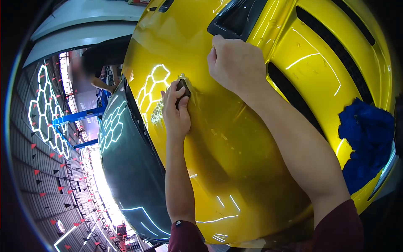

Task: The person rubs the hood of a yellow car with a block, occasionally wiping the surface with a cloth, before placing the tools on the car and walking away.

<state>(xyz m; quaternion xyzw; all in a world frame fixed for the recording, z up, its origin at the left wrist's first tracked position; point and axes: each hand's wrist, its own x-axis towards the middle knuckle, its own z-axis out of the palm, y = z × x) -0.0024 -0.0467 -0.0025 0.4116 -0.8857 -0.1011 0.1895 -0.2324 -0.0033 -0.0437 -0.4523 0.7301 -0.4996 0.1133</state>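
My left hand (177,110) is wrapped round a small dark block (184,89), which presses on the glossy yellow car panel (226,138). Wrinkled, wet-looking film or liquid shows on the panel beside the block. To the right, my right hand (236,63) is closed in a fist above the yellow surface, just below a black-framed opening (238,19). Whatever it may hold is hidden by the fingers. A crumpled blue cloth (367,140) lies on the panel at the far right.
Black vent slots (294,94) run through the yellow bodywork on the right. A dark windshield (130,168) borders the panel on the left. Farther left, another person's arm (103,85) shows near a blue lift arm (82,115). A pale car (84,25) stands at the top left.
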